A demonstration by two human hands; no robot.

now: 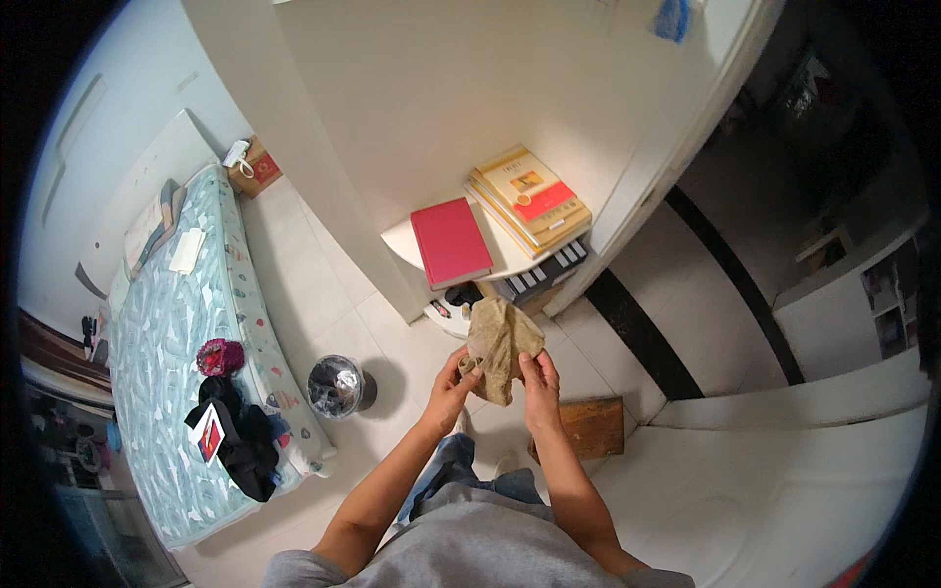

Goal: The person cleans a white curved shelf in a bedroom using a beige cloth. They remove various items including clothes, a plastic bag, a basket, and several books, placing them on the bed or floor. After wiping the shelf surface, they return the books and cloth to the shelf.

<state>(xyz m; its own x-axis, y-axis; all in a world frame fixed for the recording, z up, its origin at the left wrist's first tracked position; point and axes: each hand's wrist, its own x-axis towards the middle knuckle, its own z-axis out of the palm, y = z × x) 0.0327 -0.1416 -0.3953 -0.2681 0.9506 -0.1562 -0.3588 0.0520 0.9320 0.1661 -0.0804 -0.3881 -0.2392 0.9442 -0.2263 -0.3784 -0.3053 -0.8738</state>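
Observation:
Between my two hands hangs a brownish-tan cloth (506, 342), crumpled and folded over itself. My left hand (452, 386) pinches its left edge, where the fabric is bunched. On the right edge, my right hand (539, 375) holds it between thumb and fingers. Just beyond the cloth stands a white corner shelf (397, 239). A red hardcover book (451, 242) lies on its top level, beside a stack of yellow-covered books (529, 198). Dark folders or boxes with white labels (540, 278) sit below. The cloth partly covers the lowest shelf level.
A lined waste bin (342, 387) stands on the tiled floor to the left, near a bed (169, 353) bearing dark clothing (246, 448) and a magenta item (220, 357). A wooden stool (590, 428) is by my right forearm. A doorway with a black floor strip (647, 338) lies right.

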